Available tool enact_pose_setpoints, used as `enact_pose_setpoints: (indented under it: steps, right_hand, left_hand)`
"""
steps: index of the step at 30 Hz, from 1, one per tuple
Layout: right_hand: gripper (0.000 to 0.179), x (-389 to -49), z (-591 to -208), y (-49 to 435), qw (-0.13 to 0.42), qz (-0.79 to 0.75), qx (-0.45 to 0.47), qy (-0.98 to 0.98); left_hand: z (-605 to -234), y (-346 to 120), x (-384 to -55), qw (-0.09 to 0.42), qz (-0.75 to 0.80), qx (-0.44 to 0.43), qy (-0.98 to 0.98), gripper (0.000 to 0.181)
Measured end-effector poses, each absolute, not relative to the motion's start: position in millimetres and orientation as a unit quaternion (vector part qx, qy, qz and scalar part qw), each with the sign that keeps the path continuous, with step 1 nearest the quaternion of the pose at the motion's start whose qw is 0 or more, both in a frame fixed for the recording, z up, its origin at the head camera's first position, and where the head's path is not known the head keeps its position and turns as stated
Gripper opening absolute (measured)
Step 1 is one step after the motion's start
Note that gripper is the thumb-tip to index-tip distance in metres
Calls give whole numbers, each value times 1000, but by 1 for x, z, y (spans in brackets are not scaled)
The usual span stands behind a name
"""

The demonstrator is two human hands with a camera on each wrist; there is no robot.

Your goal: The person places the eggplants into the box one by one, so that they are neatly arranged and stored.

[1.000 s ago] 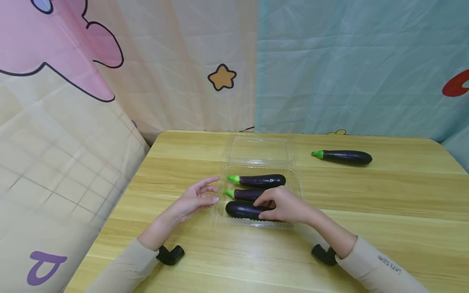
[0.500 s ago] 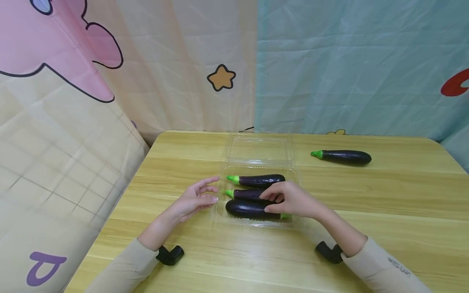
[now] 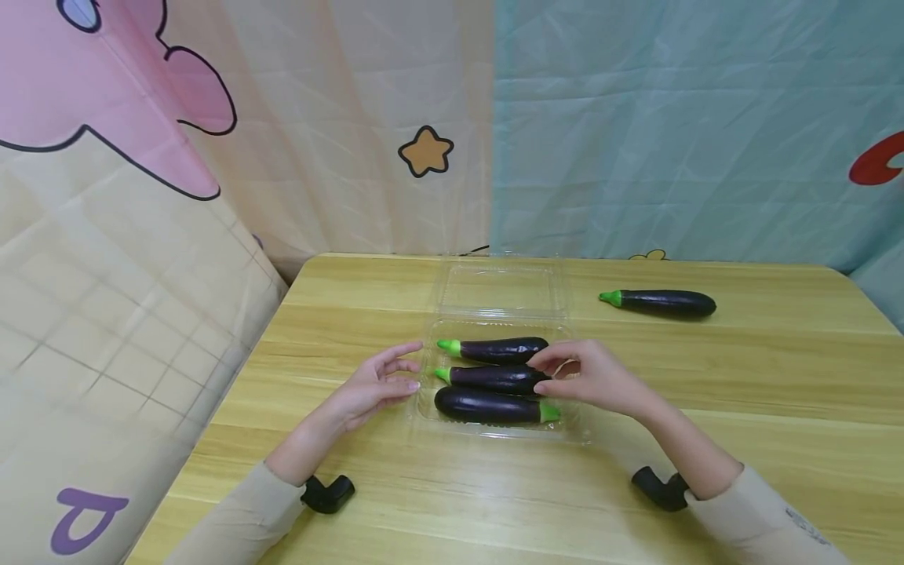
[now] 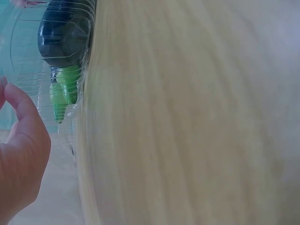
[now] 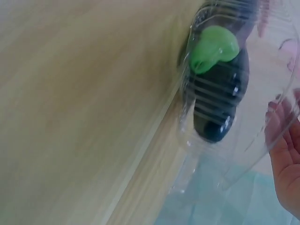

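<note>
Three eggplants lie side by side in a clear plastic clamshell box (image 3: 487, 431): a back one (image 3: 504, 350), a middle one (image 3: 490, 379) and a front one (image 3: 487, 405). The front eggplant's green stem points right; the other two stems point left. Beside the box's left wall is my left hand (image 3: 377, 380), fingers spread and holding nothing. My right hand (image 3: 596, 378) hovers over the box's right side, near the middle eggplant's tip, its fingers loosely bent with nothing gripped. In the right wrist view, the right hand (image 5: 287, 161) shows beyond the clear wall.
The box's clear lid (image 3: 501, 289) lies folded back on the wooden table (image 3: 353, 306). Another eggplant (image 3: 667, 304) rests at the back right, stem to the left. Black curved pieces (image 3: 328, 494) sit at both wrists. A printed curtain (image 3: 600, 141) hangs behind the table.
My right hand has let go of the front eggplant and drawn away to the right, uncovering its green stem. The left hand has stayed in place.
</note>
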State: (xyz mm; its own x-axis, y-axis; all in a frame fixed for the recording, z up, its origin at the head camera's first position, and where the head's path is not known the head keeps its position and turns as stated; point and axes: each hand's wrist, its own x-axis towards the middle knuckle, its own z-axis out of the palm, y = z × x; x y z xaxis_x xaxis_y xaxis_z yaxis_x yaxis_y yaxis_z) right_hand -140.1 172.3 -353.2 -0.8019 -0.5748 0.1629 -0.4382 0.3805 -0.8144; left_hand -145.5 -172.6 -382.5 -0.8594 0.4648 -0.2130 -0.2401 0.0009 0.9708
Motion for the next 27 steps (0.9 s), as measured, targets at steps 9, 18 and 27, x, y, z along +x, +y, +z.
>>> enact_pose_setpoints:
  steps: [9, 18, 27]
  right_hand:
    - [30, -139, -353, 198, 44, -480, -254, 839]
    - [33, -135, -354, 217, 32, -471, -217, 854]
    - [33, -135, -353, 236, 15, -450, -194, 871]
  left_hand:
    - [-382, -172, -146, 251, 698, 83, 665, 68]
    - [-383, -172, -146, 249, 695, 86, 669, 68]
    - [-382, -172, -145, 250, 695, 83, 669, 68]
